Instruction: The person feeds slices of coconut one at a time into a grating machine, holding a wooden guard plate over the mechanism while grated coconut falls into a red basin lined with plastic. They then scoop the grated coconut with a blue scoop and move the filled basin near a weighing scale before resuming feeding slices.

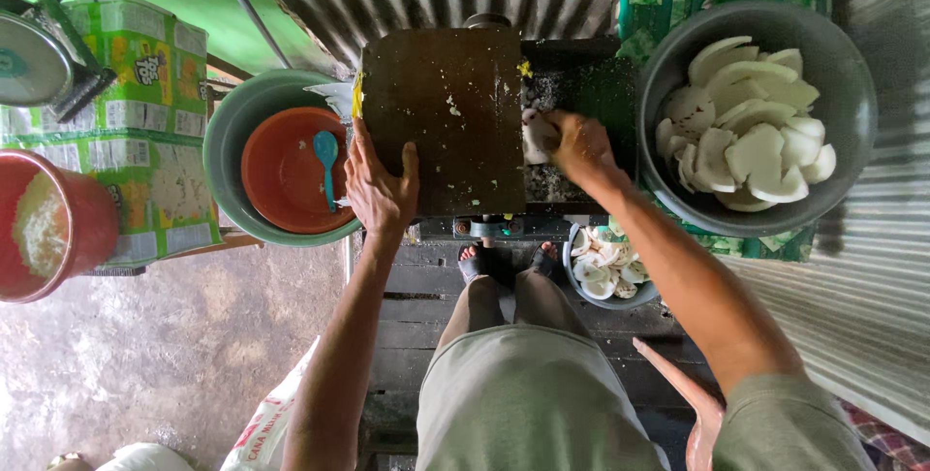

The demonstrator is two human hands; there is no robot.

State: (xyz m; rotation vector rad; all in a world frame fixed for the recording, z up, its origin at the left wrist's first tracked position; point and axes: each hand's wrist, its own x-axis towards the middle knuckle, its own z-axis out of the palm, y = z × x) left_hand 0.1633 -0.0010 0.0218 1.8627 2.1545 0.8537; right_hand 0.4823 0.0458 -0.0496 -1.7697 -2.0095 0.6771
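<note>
Dark board [450,112] top open; basins [765,35] flank.

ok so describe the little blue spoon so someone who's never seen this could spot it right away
Start at the dark board in the middle, where the left hand rests on its edge. Just left of that hand sits a grey-green basin holding an orange bowl. The blue spoon lies inside that bowl, the only blue thing there, slim and small.
</note>
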